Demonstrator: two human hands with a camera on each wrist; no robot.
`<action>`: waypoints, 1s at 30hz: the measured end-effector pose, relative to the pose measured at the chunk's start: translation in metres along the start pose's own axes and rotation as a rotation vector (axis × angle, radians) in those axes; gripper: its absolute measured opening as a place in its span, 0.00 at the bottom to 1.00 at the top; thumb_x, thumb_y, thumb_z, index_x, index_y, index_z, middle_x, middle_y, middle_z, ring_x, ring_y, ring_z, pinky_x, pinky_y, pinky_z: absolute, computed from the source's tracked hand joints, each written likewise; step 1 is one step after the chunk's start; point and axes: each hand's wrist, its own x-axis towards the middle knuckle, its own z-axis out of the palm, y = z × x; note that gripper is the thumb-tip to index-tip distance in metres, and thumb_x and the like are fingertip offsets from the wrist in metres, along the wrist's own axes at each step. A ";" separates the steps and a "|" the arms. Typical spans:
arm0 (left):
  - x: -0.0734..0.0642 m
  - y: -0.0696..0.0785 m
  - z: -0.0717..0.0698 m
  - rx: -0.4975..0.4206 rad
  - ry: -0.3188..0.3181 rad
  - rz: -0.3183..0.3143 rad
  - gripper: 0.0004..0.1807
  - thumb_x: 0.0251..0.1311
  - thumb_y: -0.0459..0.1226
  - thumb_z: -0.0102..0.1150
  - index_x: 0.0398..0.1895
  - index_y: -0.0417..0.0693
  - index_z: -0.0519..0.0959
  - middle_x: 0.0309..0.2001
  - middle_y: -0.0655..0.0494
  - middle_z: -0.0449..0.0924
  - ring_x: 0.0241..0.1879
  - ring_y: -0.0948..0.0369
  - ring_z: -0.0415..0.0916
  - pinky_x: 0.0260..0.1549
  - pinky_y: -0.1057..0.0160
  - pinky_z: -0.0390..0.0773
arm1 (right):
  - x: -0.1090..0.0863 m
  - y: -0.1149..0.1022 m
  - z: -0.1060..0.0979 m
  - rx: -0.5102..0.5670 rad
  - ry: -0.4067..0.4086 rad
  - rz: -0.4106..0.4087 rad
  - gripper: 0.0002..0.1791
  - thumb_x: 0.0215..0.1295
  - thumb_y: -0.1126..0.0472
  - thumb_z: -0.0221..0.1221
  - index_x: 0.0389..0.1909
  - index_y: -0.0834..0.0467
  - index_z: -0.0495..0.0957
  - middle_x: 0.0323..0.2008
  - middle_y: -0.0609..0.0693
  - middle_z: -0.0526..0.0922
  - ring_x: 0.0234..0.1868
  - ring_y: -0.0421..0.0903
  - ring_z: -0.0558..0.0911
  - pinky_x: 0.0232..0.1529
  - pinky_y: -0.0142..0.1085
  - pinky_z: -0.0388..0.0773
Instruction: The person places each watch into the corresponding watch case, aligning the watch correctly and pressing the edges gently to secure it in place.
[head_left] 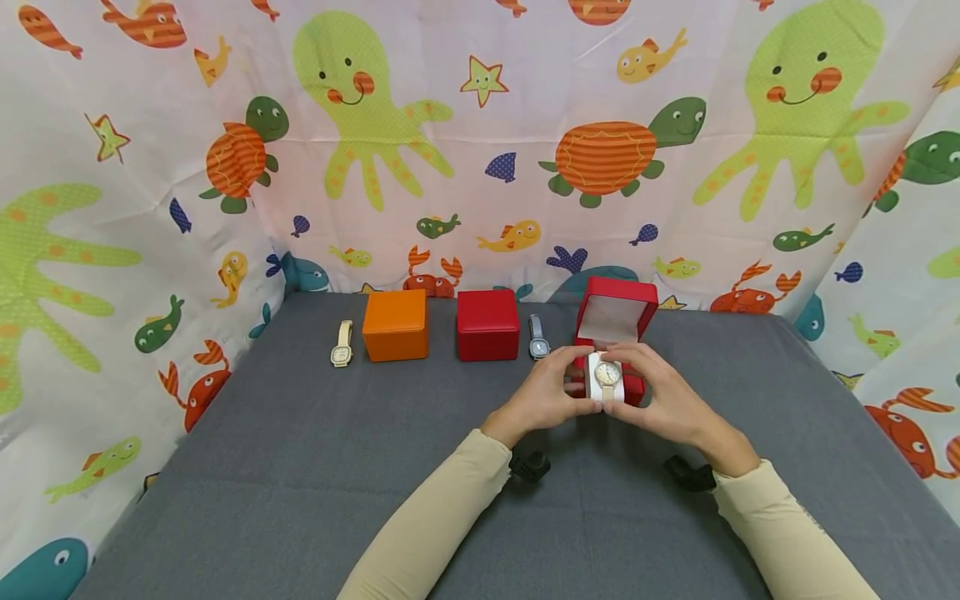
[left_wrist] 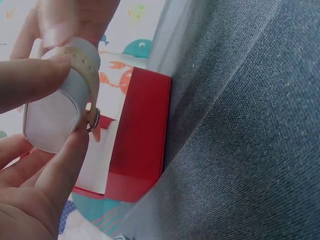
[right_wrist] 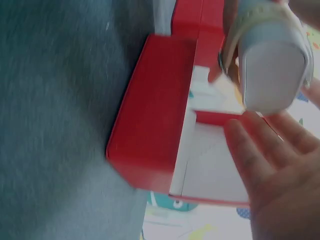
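A wristwatch (head_left: 607, 375) with a round pale dial and cream strap is wrapped around a white watch cushion (left_wrist: 52, 122). My left hand (head_left: 546, 390) grips the cushion from the left, thumb along the near edge and fingers at the far side. From the right, my right hand (head_left: 663, 396) holds the same cushion between thumb and fingers. The left wrist view shows the strap's holes (left_wrist: 80, 60) along the cushion's near side. Just behind the hands is an open red box (head_left: 633, 387), its lid (head_left: 641, 293) raised and its lining white. The hands hide part of it.
Left of the open box, a silver watch (head_left: 538, 337) lies on the grey cloth (head_left: 315, 483). Beyond it stand a closed red box (head_left: 487, 327) and a closed orange box (head_left: 396, 327), then a gold-toned watch (head_left: 342, 346). A sea-animal curtain (head_left: 480, 125) hangs behind.
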 end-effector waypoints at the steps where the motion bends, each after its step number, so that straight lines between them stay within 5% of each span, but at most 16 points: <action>1: 0.000 0.000 0.001 -0.008 0.003 -0.007 0.41 0.48 0.33 0.73 0.67 0.46 0.64 0.59 0.54 0.68 0.52 0.54 0.74 0.45 0.65 0.79 | -0.001 0.002 -0.001 0.006 -0.019 0.000 0.37 0.49 0.58 0.72 0.62 0.50 0.70 0.62 0.47 0.68 0.58 0.44 0.67 0.51 0.55 0.73; 8: 0.008 -0.003 0.003 -0.003 0.004 -0.032 0.42 0.49 0.32 0.71 0.69 0.46 0.63 0.62 0.53 0.66 0.53 0.55 0.73 0.46 0.65 0.79 | -0.001 0.011 -0.008 0.022 -0.040 -0.021 0.39 0.49 0.59 0.73 0.64 0.52 0.68 0.61 0.49 0.69 0.57 0.46 0.70 0.53 0.45 0.76; 20: 0.043 -0.012 0.002 0.277 -0.057 -0.009 0.37 0.50 0.41 0.71 0.65 0.50 0.67 0.56 0.56 0.71 0.50 0.61 0.70 0.45 0.69 0.75 | 0.007 0.033 -0.011 0.060 -0.088 0.053 0.37 0.55 0.63 0.69 0.66 0.58 0.65 0.60 0.55 0.69 0.59 0.54 0.72 0.56 0.50 0.71; 30: 0.063 -0.018 0.006 0.345 -0.088 -0.040 0.37 0.51 0.42 0.71 0.65 0.51 0.67 0.58 0.57 0.72 0.53 0.61 0.69 0.53 0.63 0.73 | 0.011 0.050 -0.008 0.032 -0.113 0.144 0.37 0.59 0.57 0.66 0.67 0.57 0.62 0.62 0.58 0.67 0.59 0.60 0.72 0.56 0.58 0.70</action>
